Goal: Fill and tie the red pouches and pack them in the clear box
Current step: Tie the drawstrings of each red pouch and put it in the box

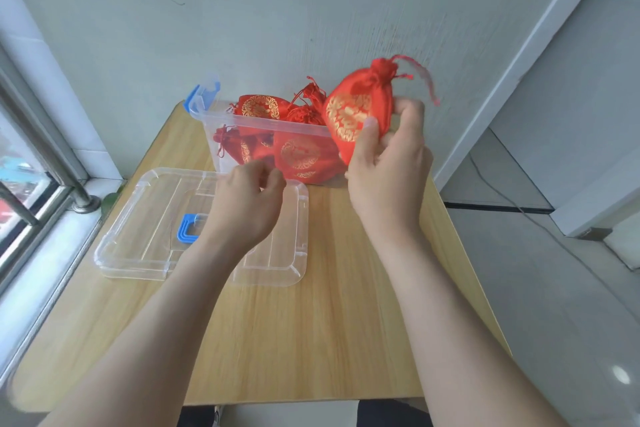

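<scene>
My right hand [388, 163] grips a filled red pouch [356, 107] with a gold pattern, its drawstring neck tied shut, held above the right end of the clear box [242, 123]. Several more tied red pouches [301, 156] lie inside the box at the back of the wooden table. My left hand [247, 201] hovers in front of the box with its fingers loosely curled and nothing in them.
The clear lid [138, 246] with a blue handle [187, 227] lies flat on the table [329, 322] at the left, partly under my left forearm. A blue latch [194, 95] sticks up at the box's left end. A wall stands behind, a window at the left.
</scene>
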The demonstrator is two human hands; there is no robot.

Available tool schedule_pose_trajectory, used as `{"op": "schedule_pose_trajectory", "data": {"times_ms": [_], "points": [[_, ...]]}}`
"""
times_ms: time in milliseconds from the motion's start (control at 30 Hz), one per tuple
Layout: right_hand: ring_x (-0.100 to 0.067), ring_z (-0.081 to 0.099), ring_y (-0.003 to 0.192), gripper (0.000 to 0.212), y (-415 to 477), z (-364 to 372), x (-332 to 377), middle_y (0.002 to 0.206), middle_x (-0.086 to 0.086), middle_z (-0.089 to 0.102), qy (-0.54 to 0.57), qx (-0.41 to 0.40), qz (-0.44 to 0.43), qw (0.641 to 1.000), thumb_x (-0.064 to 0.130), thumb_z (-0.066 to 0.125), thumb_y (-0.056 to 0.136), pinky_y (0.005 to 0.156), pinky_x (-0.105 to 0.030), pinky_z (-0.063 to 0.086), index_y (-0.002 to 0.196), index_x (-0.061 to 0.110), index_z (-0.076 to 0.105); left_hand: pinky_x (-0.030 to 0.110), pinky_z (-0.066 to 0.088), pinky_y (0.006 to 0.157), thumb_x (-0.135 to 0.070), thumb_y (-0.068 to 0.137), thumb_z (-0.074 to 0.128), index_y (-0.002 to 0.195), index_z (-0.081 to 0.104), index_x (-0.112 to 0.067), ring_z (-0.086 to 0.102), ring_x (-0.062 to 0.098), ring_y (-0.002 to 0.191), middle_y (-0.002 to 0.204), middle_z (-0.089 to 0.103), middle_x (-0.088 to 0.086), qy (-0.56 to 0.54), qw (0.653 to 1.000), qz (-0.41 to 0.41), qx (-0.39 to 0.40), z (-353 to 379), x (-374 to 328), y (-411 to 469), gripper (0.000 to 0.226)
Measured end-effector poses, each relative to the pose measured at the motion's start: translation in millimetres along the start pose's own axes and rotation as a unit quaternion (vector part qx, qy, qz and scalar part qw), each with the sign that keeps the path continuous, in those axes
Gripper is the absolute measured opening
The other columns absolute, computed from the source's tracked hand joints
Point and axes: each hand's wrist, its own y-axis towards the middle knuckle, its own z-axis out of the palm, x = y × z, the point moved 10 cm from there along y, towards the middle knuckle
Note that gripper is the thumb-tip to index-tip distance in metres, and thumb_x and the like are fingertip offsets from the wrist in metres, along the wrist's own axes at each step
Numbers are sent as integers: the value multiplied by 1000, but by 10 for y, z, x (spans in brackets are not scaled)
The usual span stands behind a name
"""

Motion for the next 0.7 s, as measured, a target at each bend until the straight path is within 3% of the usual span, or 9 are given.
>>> {"op": "schedule_pose_trajectory", "data": {"times_ms": [67,133,267,333,400,467,600,700], "points": [[-26,49,56,12,129,-31,118,64,1,61,-28,-45,4,999,12,55,102,62,-37,29,114,11,54,28,43,64,-25,104,50,93,71,-6,63,25,81,90,72,8,2,1000,3,15,32,8,-6,30],[-30,53,64,15,272,41,177,74,-1,66,-91,-51,27,994,14,53,104,60,-33,21,118,12,55,26,44,65,-24,103,52,94,71,-8,65,23,84,92,72,3,15,999,10,32,80,20,-23,26],[-36,70,95,26,474,446,173,104,-9,74,-261,34,28,964,18,49,107,66,-37,34,133,16,49,13,39,67,-23,103,55,99,72,-14,66,15,91,100,72,-6,40,997,23,56,145,55,-33,20],[-37,64,114,40,445,823,165,119,-12,70,-319,129,-27,939,22,52,100,86,-45,45,138,13,45,16,41,68,-23,102,55,100,73,-16,67,16,94,102,73,-8,45,997,28,64,154,52,-29,20],[-39,58,122,49,298,1171,115,123,-16,66,-323,231,-51,917,31,48,97,102,-49,42,142,11,45,25,44,72,-22,102,55,101,73,-16,67,17,95,103,73,-8,51,996,32,70,152,43,-22,19],[-41,61,117,47,192,1346,74,121,-20,68,-312,284,-55,905,34,41,101,97,-48,44,141,11,45,30,45,78,-21,101,54,101,73,-16,67,17,95,104,73,-7,59,995,36,75,149,49,-11,20],[-41,70,102,43,264,1377,95,105,-16,72,-297,289,-18,910,35,34,108,73,-42,40,139,6,35,30,48,82,-20,101,54,101,73,-17,66,16,97,105,72,-7,65,994,35,83,131,101,13,19],[-39,67,112,27,466,1273,110,118,-15,70,-308,245,41,918,17,41,109,73,-40,36,134,10,36,30,50,84,-21,101,54,101,74,-18,66,15,99,105,72,-9,70,992,34,99,144,126,-1,20]]}}
